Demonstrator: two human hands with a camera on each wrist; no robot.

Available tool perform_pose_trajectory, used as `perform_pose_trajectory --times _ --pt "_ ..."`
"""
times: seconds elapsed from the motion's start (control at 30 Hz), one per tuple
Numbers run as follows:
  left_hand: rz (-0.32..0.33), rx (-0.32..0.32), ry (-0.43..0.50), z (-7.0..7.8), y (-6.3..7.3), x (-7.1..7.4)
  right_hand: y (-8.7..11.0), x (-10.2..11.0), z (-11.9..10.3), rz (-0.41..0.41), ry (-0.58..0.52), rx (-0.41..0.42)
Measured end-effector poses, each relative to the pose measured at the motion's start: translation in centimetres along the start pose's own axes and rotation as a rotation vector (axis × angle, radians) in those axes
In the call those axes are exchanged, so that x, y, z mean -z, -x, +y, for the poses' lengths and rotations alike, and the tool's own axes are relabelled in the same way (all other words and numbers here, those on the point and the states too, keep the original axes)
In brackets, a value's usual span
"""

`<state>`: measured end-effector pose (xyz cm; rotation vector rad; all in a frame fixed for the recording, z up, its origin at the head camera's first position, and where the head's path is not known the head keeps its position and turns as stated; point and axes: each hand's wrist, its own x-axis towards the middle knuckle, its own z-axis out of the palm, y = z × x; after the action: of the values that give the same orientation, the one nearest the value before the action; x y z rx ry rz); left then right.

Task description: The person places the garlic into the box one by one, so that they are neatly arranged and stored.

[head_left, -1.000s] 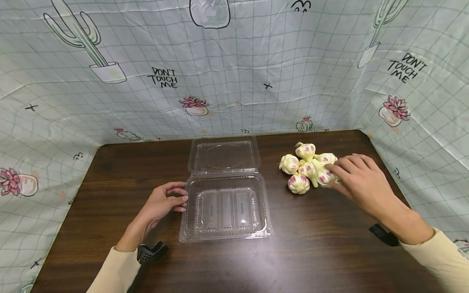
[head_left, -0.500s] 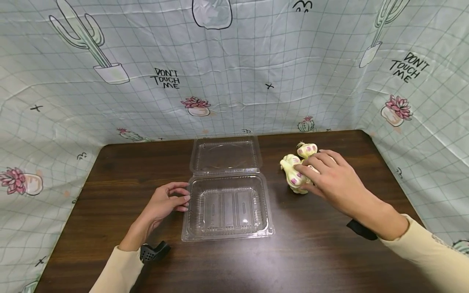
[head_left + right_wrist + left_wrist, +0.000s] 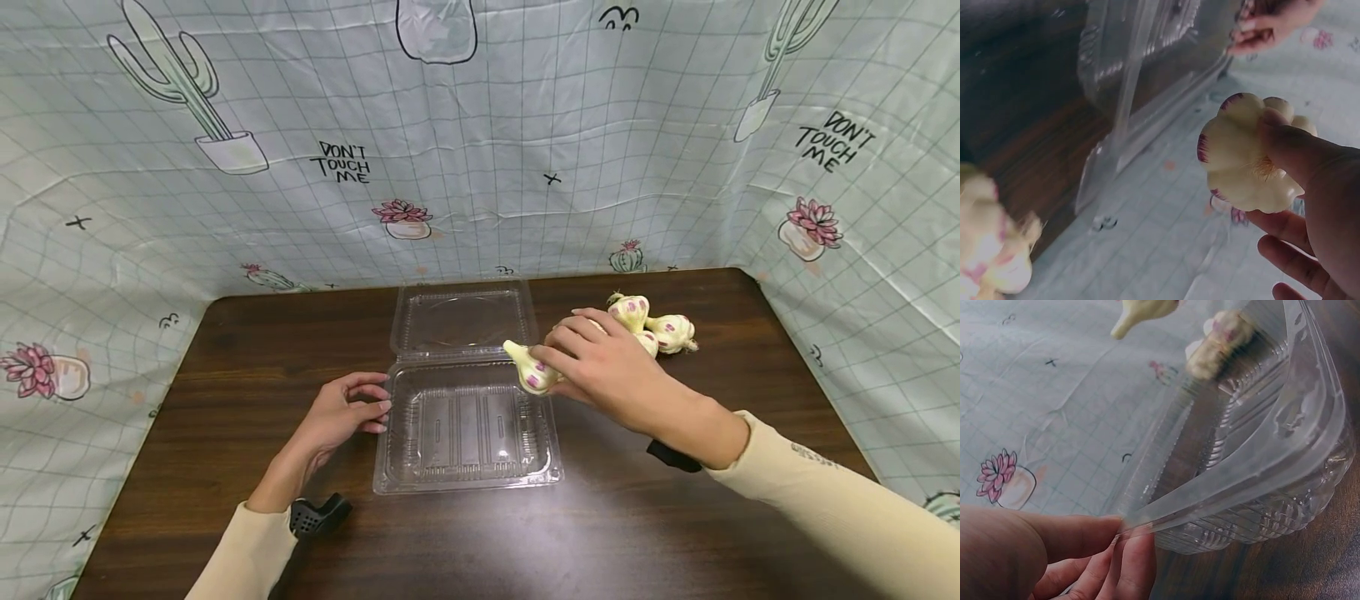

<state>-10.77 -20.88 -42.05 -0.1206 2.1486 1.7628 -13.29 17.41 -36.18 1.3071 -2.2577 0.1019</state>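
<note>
My right hand [image 3: 600, 358] grips a garlic bulb [image 3: 536, 372], cream with purple patches, its stem pointing left, over the upper right rim of a clear plastic clamshell container [image 3: 468, 482]. In the right wrist view the root end of the bulb [image 3: 1244, 153] shows, with thumb and fingers around it. My left hand [image 3: 333, 414] pinches the left rim of the container between thumb and fingers, seen close in the left wrist view, where the rim [image 3: 1204, 494] runs off from the fingertips. The container's lid [image 3: 463, 321] lies folded back behind its base.
Several more garlic bulbs [image 3: 672, 332] lie in a pile at the right, partly hidden behind my right hand. The dark wooden table [image 3: 247, 358] ends at a patterned cloth backdrop [image 3: 480, 167] behind and at both sides.
My right hand has lifted a garlic bulb from the pile and carried it left to the container's edge. The left hand has stayed at the rim.
</note>
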Motion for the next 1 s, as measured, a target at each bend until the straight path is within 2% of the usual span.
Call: perform_pose_trajectory --times 0.2,0.37,0.77,1.0 --pt "0.0 -0.001 0.003 0.0 -0.2 -0.1 -1.9 -1.1 -1.1 -0.059 0.015 0.069" --pt "-0.001 0.002 0.007 0.0 -0.4 -0.2 -3.4 -2.2 -1.8 -0.072 0.024 0.119" --pt "0.004 0.0 0.013 0.0 -0.5 -0.3 -5.9 -4.8 -3.1 -0.12 0.081 0.197" --pt "0.001 0.0 0.011 -0.1 -0.6 -0.4 -7.4 -6.2 -3.6 -0.184 0.099 0.261"
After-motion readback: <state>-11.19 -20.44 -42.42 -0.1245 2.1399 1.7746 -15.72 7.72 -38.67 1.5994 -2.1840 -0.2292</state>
